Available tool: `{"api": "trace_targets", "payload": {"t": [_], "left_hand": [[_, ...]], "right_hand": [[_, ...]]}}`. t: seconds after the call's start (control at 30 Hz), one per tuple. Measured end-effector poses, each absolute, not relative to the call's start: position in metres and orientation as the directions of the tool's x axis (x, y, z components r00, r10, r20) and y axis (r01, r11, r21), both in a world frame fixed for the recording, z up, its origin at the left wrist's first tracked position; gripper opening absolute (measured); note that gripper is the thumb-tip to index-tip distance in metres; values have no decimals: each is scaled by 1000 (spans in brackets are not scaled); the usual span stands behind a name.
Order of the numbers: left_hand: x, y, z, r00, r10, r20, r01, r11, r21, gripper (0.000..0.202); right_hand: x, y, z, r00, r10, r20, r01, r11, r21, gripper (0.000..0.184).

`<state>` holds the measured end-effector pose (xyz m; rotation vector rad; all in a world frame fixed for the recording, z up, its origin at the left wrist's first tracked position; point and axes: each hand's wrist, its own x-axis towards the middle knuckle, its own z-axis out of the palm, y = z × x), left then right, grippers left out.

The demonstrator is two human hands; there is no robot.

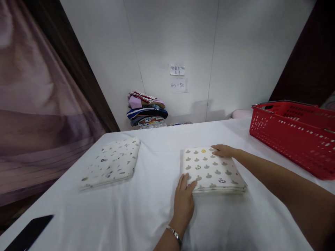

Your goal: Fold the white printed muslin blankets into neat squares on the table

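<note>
In front of me lies a folded white cloth (206,169) printed with grey-beige mushroom-like shapes and a few coloured ones. My left hand (184,195), with a bracelet at the wrist, touches its near left corner, thumb and fingers apart. Across the far right part of the same cloth rests my right hand (222,151), its fingers stretched out on the top. To the left is a second folded white cloth (115,162) with small scattered dark prints; neither hand touches it.
A red plastic basket (293,139) stands at the right. Several folded fabrics (148,109) are piled against the back wall, left of two paper notes (178,78). A dark flat object (30,232) lies at the near left edge of the white-covered table (157,150). A pinkish curtain (34,104) hangs left.
</note>
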<state>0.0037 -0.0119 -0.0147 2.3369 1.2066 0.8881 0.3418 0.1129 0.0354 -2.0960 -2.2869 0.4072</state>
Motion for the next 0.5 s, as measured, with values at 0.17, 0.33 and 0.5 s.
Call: {"api": "trace_targets", "payload": {"t": [0.17, 0.33, 0.5], "left_hand": [[-10, 22, 2, 371, 861, 348, 650, -508, 565, 55], [-22, 85, 22, 131, 976, 173, 714, -214, 666, 50], [-21, 99, 12, -31, 998, 60, 645, -26, 763, 49]], "right_hand": [[340, 100, 33, -20, 985, -173, 976, -18, -217, 64], [324, 59, 22, 115, 975, -189, 969, -152, -193, 62], [326, 38, 14, 182, 964, -195, 952, -223, -211, 66]]}}
